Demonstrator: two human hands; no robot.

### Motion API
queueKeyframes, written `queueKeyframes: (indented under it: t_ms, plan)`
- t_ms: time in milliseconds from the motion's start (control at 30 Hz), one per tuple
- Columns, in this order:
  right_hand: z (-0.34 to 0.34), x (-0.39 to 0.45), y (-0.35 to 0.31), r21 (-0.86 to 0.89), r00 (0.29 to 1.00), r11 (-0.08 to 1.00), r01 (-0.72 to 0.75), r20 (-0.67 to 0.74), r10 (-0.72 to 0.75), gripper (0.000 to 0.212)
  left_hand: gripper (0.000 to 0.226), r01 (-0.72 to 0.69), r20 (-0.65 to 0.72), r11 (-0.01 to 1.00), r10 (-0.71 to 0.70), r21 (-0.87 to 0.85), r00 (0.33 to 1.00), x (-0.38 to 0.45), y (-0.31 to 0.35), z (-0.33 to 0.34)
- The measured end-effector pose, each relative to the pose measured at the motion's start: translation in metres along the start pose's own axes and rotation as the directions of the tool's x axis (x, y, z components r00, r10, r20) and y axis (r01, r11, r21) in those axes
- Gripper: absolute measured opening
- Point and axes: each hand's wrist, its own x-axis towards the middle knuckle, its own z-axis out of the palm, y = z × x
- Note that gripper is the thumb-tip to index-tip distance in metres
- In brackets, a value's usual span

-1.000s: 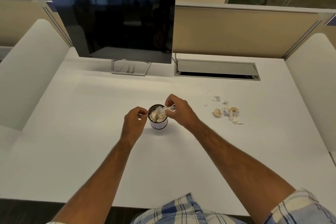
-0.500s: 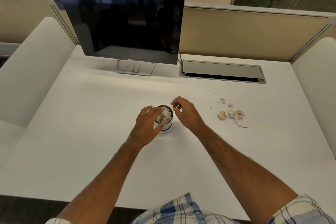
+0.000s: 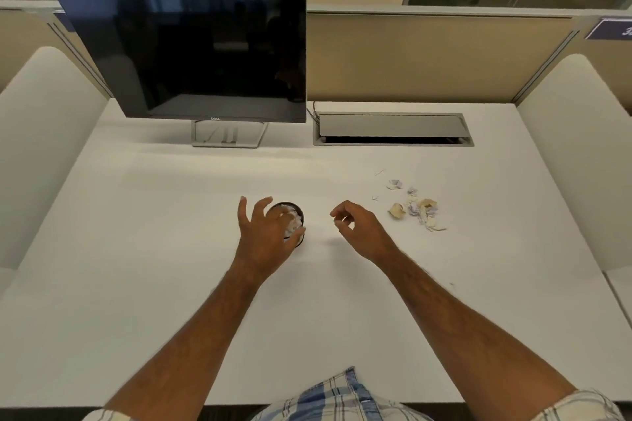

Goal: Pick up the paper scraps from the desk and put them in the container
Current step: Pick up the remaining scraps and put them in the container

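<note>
The right hand (image 3: 362, 232) has let go and moved off the container (image 3: 297, 215), open and empty, while the spread left hand (image 3: 261, 236) pats paper down, so the scraps (image 3: 415, 208) on the surface (image 3: 171, 249) come next.

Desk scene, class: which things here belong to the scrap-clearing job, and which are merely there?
Belong to the job:
paper scraps lying on the desk
container, already holding paper
left hand over the container
right hand, empty

Merely there:
monitor
cable box
</note>
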Motion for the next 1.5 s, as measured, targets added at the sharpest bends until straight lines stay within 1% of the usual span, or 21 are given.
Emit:
queueKeyframes:
  t_ms: [67, 133, 233, 333, 433, 533, 633, 733, 800, 933, 1033, 1167, 1333, 1400, 1500]
  plan:
    - [-0.007, -0.007, 0.009, 0.013, 0.999, 0.999, -0.031, -0.009, 0.031, 0.015, 0.031, 0.019, -0.055, 1.000, -0.020, -0.019, 0.998, 0.003, 0.004, -0.004]
    - [-0.014, -0.015, 0.019, 0.023, 0.997, 0.997, -0.075, -0.020, 0.075, 0.015, 0.020, 0.000, -0.102, 0.998, -0.007, -0.066, 0.995, 0.006, 0.012, -0.007]
    - [-0.028, -0.029, 0.037, 0.022, 0.988, 0.989, -0.148, -0.035, 0.148, 0.015, 0.010, -0.103, -0.174, 0.979, 0.073, -0.175, 0.982, 0.008, 0.030, -0.009]
    - [-0.047, -0.043, 0.059, -0.003, 0.975, 0.976, -0.220, -0.036, 0.219, 0.017, 0.010, -0.198, -0.189, 0.936, 0.146, -0.290, 0.971, 0.009, 0.052, -0.007]
    - [-0.069, -0.056, 0.078, -0.062, 0.962, 0.960, -0.272, -0.042, 0.270, 0.020, 0.011, -0.222, -0.146, 0.907, 0.181, -0.356, 0.973, 0.006, 0.076, -0.003]
    - [-0.091, -0.072, 0.098, -0.109, 0.938, 0.933, -0.343, -0.091, 0.334, 0.028, 0.013, -0.188, -0.071, 0.897, 0.174, -0.401, 0.982, 0.002, 0.096, 0.005]
    - [-0.109, -0.091, 0.119, -0.172, 0.922, 0.908, -0.382, -0.129, 0.364, 0.037, 0.018, -0.171, -0.003, 0.894, 0.187, -0.415, 0.982, -0.003, 0.111, 0.015]
    - [-0.122, -0.110, 0.134, -0.223, 0.930, 0.903, -0.367, -0.116, 0.349, 0.043, 0.025, -0.129, 0.095, 0.899, 0.185, -0.418, 0.978, -0.006, 0.123, 0.025]
    - [-0.126, -0.122, 0.141, -0.249, 0.944, 0.911, -0.330, -0.106, 0.313, 0.045, 0.030, -0.099, 0.145, 0.903, 0.174, -0.418, 0.974, -0.008, 0.131, 0.030]
    - [-0.133, -0.140, 0.150, -0.301, 0.972, 0.925, -0.231, -0.025, 0.235, 0.050, 0.034, -0.085, 0.190, 0.905, 0.179, -0.417, 0.965, -0.009, 0.144, 0.039]
    - [-0.138, -0.149, 0.156, -0.294, 0.973, 0.935, -0.196, 0.056, 0.222, 0.043, 0.035, -0.079, 0.205, 0.903, 0.180, -0.422, 0.962, -0.007, 0.154, 0.043]
    - [-0.144, -0.163, 0.162, -0.270, 0.975, 0.953, -0.138, 0.132, 0.178, 0.023, 0.035, -0.057, 0.250, 0.900, 0.180, -0.431, 0.951, -0.001, 0.167, 0.046]
    - [-0.138, -0.166, 0.163, -0.291, 0.974, 0.937, -0.192, 0.062, 0.218, 0.015, 0.035, -0.047, 0.275, 0.897, 0.184, -0.439, 0.944, 0.006, 0.182, 0.046]
    - [-0.137, -0.163, 0.162, -0.303, 0.963, 0.923, -0.237, 0.054, 0.265, 0.017, 0.035, -0.047, 0.274, 0.894, 0.186, -0.445, 0.943, 0.009, 0.186, 0.047]
    - [-0.137, -0.154, 0.163, -0.249, 0.943, 0.915, -0.318, 0.021, 0.333, 0.021, 0.034, -0.033, 0.271, 0.883, 0.179, -0.469, 0.946, 0.013, 0.190, 0.050]
